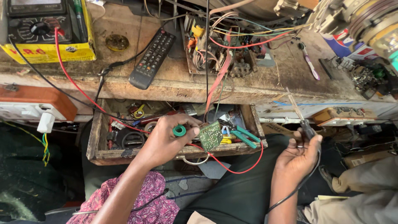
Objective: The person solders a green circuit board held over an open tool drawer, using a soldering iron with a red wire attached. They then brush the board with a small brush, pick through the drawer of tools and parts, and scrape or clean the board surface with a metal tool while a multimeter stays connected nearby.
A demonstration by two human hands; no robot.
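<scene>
Left hand [166, 139] hovers over the open wooden drawer [96, 141], fingers curled tight around two things at once: a small green spool [179, 130] pinched near the thumb, and a little green circuit board [210, 135] sticking out to the right of the fingertips, tilted on edge. Right hand [296, 155] sits well apart, off to the right of the drawer, clenched around the dark handle of a soldering iron [302, 120]; its thin shaft points up and to the left toward the bench edge, and its black cord [304, 176] trails down past the wrist.

Into that drawer now, and it's crammed. Green-handled pliers [242, 136] lie at the right end, just beside the circuit board. A yellow piece peeks out below the board. At the left end there's a dark round part [132, 140], with a reddish tool handle and small metal bits farther back; much of it is too jumbled to tell apart. A red wire [244, 168] loops out of the drawer's near edge and back up over its right side.

Up on the far bench [124, 85]: a black remote control [152, 58] lying diagonal, a yellow-cased meter [43, 29] at far left with red and black leads running down to the drawer, and an exposed board full of coloured wires [219, 45] right of the remote.
</scene>
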